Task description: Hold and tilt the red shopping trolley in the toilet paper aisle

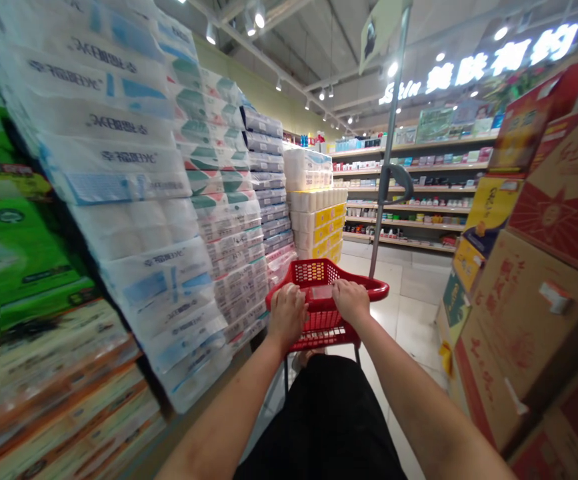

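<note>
Both my hands rest on the red handle of a plastic shopping cart (321,323) in the middle of the view. My left hand (289,310) is wrapped round the left part of the handle. To the right of its centre, my right hand (351,300) grips the same handle. A pale label panel lies between the two hands. The cart's basket has perforated red walls, and little of its inside can be seen. A grey metal pole (391,133) with a dark curved hook rises just behind the cart's right side.
Tall stacks of wrapped toilet paper (139,167) line the left side, with green packs (13,227) nearest. Cardboard boxes (513,320) are piled along the right. Shelves of small goods (419,207) stand at the back. Pale floor tiles (406,333) run between the stacks.
</note>
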The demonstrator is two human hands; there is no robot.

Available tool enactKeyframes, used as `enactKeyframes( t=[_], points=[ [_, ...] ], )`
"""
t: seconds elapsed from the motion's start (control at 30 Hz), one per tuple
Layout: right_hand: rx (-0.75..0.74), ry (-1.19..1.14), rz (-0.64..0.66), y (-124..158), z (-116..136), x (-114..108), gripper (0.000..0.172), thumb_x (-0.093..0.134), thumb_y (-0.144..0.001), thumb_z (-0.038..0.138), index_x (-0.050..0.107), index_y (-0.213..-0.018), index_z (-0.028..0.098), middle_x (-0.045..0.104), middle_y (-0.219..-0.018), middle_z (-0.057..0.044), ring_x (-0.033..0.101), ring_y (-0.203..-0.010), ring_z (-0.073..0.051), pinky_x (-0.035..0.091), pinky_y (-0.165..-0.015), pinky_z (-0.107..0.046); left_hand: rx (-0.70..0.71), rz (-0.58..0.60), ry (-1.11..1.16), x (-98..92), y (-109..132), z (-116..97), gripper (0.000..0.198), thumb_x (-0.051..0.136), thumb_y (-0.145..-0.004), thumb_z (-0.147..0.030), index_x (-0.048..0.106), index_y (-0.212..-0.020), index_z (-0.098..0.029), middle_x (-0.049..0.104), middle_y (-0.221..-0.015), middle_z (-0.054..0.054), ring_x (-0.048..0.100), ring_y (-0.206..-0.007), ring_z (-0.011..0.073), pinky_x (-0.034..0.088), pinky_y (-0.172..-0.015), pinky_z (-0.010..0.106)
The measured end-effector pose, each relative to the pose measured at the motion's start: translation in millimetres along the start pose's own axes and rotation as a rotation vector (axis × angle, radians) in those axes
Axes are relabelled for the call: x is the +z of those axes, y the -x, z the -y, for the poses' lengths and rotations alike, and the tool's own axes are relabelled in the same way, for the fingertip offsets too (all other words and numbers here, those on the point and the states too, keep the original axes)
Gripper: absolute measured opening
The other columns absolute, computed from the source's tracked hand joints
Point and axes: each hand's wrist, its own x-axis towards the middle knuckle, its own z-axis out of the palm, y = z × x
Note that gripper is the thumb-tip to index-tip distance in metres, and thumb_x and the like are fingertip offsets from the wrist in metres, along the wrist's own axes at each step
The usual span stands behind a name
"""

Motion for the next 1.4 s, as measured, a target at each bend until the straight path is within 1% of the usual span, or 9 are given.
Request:
enactKeyframes(
  t=[0.13,0.23,0.33,0.47,0.63,0.87,1.03,1.23,1.4],
  points=[
    [0.001,-0.016,-0.022,7,-2,-4,0.033,0.033,-0.099,0.029,0.065,-0.102,0.022,0.069,-0.104,-0.005,0.061,-0.097,-0.02,0.035,-0.085,-0.033,0.068,0.06,0.008,-4.9,6,4,0.035,0.043,-0.091,-0.028,0.054,-0.124,-0.021,0.054,-0.13,0.013,0.044,-0.125,0.0281,0.037,-0.102,0.047],
    [0.002,-0.01,-0.071,13,3,-3,0.032,0.035,-0.097,0.028,0.067,-0.097,0.021,0.07,-0.099,-0.006,0.061,-0.092,-0.02,0.035,-0.084,-0.032,-0.094,0.26,-0.018,-13.0,-15,10,0.038,0.03,-0.096,-0.037,0.065,-0.101,-0.021,0.067,-0.097,0.009,0.062,-0.09,0.022,0.046,-0.082,0.038],
    [0.014,0.009,-0.124,20,12,0,0.029,0.039,-0.095,0.027,0.067,-0.098,0.021,0.07,-0.098,-0.005,0.061,-0.09,-0.02,0.035,-0.085,-0.033,-0.275,0.381,-0.073,-18.9,-30,11,0.053,0.021,-0.097,-0.041,0.067,-0.083,-0.019,0.069,-0.082,0.01,0.063,-0.073,0.0208,0.046,-0.071,0.035],
    [0.046,0.013,-0.176,29,20,2,0.032,0.038,-0.094,0.028,0.068,-0.104,0.02,0.07,-0.104,-0.006,0.061,-0.093,-0.021,0.034,-0.086,-0.034,-0.139,0.204,-0.07,-19.0,-9,7,0.042,0.026,-0.097,-0.036,0.065,-0.095,-0.019,0.067,-0.098,0.011,0.061,-0.092,0.0248,0.044,-0.083,0.04],
    [0.036,0.004,-0.19,35,15,2,0.033,0.039,-0.094,0.028,0.067,-0.11,0.019,0.069,-0.109,-0.007,0.06,-0.097,-0.022,0.033,-0.088,-0.034,0.1,0.063,0.061,-14.7,22,13,0.037,0.04,-0.094,-0.032,0.05,-0.129,-0.023,0.051,-0.136,0.009,0.041,-0.128,0.0262,0.034,-0.105,0.044],
    [-0.056,0.007,-0.212,34,10,7,0.035,0.037,-0.096,0.028,0.065,-0.115,0.019,0.066,-0.118,-0.005,0.058,-0.103,-0.021,0.033,-0.092,-0.033,-0.193,0.104,0.033,-20.8,4,19,0.031,0.032,-0.097,-0.033,0.061,-0.103,-0.024,0.065,-0.106,0.005,0.055,-0.1,0.0232,0.041,-0.089,0.042],
    [-0.069,0.025,-0.292,36,10,11,0.032,0.04,-0.094,0.026,0.068,-0.108,0.018,0.069,-0.111,-0.005,0.061,-0.095,-0.021,0.034,-0.086,-0.033,-0.026,0.052,0.025,-25.1,18,3,0.03,0.04,-0.094,-0.03,0.055,-0.118,-0.022,0.057,-0.123,0.009,0.047,-0.117,0.0257,0.036,-0.099,0.044],
    [-0.112,0.054,-0.32,43,10,8,0.03,0.043,-0.093,0.026,0.068,-0.106,0.018,0.07,-0.108,-0.004,0.062,-0.091,-0.022,0.034,-0.081,-0.034,-0.165,0.375,-0.025,-40.1,-10,9,0.05,0.019,-0.099,-0.038,0.063,-0.085,-0.018,0.066,-0.086,0.008,0.058,-0.079,0.0194,0.041,-0.077,0.036],
    [-0.109,0.075,-0.339,45,8,9,0.031,0.042,-0.093,0.027,0.069,-0.105,0.017,0.07,-0.107,-0.006,0.062,-0.089,-0.023,0.034,-0.079,-0.034,-0.033,0.182,-0.02,-37.6,9,0,0.039,0.028,-0.097,-0.038,0.055,-0.122,-0.023,0.062,-0.11,0.009,0.053,-0.099,0.0234,0.038,-0.087,0.04]
  ],
)
